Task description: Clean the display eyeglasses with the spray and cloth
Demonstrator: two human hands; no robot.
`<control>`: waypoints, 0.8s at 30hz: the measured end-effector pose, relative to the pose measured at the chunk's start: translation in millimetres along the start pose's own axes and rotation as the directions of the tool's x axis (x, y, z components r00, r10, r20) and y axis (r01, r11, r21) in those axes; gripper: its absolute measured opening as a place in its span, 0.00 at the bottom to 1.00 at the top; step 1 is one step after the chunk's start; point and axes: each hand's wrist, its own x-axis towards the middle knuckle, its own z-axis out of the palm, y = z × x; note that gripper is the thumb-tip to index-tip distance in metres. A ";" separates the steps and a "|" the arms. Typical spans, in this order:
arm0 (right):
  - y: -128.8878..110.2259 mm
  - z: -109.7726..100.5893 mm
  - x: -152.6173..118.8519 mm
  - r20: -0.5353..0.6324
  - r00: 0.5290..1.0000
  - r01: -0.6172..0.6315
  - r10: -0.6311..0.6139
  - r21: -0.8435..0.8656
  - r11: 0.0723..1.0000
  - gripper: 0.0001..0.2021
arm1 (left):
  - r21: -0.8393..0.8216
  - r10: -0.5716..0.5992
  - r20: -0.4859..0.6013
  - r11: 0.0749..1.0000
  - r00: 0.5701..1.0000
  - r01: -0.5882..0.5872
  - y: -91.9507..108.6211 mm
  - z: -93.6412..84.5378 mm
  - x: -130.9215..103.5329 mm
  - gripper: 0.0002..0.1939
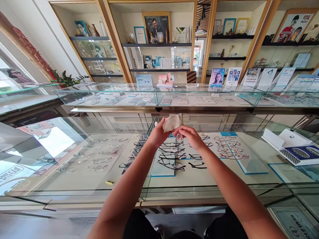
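One open white-and-blue box (pixel 294 149) sits at the right end of the glass surface (pixel 189 191); one small yellow piece (pixel 109 182) shows in its left half. Beyond the surface stand another display case (pixel 183 100), one plant (pixel 65 79) off to the left, and shelves (pixel 159 44). Under the surface's glass lie many glasses (pixel 171 154) — too crowded to count, and partly hidden by two forearms.

Above the surface's middle is one pale cloth (pixel 170 123), its long axis running mostly sideways, the right end angled up and away. The left hand (pixel 159 133) grips it between thumb and fingers; the right hand (pixel 189 132) pinches at its right edge — on a thin, pale, wire-like piece (pixel 178 122), perhaps part of a frame, pointing away from the person.
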 end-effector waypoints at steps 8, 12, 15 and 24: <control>1.0 0.1 0.6 0.026 0.998 -0.052 0.049 0.111 0.992 0.18 | -0.021 0.088 0.076 0.996 0.993 -0.086 -0.6 4.5 -3.7 0.19; 1.6 2.7 0.8 0.044 0.997 -0.067 0.061 0.136 0.988 0.17 | -0.037 0.125 0.120 0.992 0.985 -0.121 -3.2 9.9 -7.0 0.27; 2.5 4.5 0.6 0.055 0.996 -0.073 0.067 0.124 0.990 0.16 | -0.042 0.148 0.119 0.989 0.982 -0.144 -3.7 13.9 -8.0 0.31; 10.2 6.4 1.1 0.087 0.996 -0.032 0.024 0.092 0.995 0.15 | -0.081 0.156 0.016 0.985 0.988 -0.154 -9.2 23.6 -9.1 0.36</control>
